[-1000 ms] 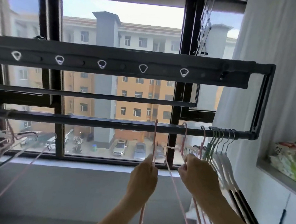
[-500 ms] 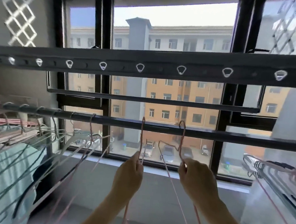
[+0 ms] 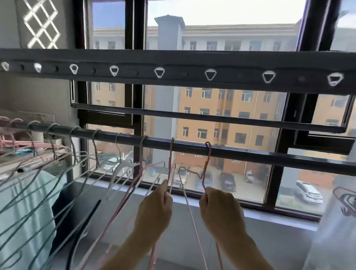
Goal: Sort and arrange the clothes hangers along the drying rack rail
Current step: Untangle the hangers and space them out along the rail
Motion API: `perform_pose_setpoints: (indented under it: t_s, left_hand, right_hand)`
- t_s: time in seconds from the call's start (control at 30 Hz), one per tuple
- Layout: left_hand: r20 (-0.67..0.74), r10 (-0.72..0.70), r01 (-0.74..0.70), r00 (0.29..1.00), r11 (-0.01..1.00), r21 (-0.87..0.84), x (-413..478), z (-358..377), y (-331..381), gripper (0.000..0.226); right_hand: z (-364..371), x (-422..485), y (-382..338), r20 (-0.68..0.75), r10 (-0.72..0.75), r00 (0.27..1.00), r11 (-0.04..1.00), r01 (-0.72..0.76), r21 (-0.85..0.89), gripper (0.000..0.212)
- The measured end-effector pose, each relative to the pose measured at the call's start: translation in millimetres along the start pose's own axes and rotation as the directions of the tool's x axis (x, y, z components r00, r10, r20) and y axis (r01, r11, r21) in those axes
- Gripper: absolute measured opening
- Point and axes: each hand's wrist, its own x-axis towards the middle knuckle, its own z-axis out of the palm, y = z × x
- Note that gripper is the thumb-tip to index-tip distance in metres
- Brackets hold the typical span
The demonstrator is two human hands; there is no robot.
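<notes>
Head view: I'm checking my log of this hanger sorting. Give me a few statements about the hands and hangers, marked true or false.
1. The left hand grips a pink hanger hooked on the rail. True.
2. The right hand hangs empty. False: it grips a second pink hanger, also hooked on the rail.
3. Most hangers crowd the rail's left part. True.
4. Hangers hang from the upper bar's triangular holes. False: those holes are empty.
</notes>
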Motion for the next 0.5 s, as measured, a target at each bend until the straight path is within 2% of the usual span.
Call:
perform_pose_setpoints:
  t_s: [0.3,0.5]
  left_hand:
    - [0.002,0.017,-0.017,1.0,1.0,0.026,-1.3,-3.8,-4.4,0.041]
    - [0.125,-0.008,-0.007,0.992,0.992,0.124,-11.9,-16.0,3.2,0.053]
  right_hand:
    - [9.3,2.6,-13.0,0.019,0.003,1.0,1.0,-0.003,0.008,0.023]
    - [-0.3,-4.1,-3.2,-0.021,-0.004,1.0,0.993,0.007,0.117,0.034]
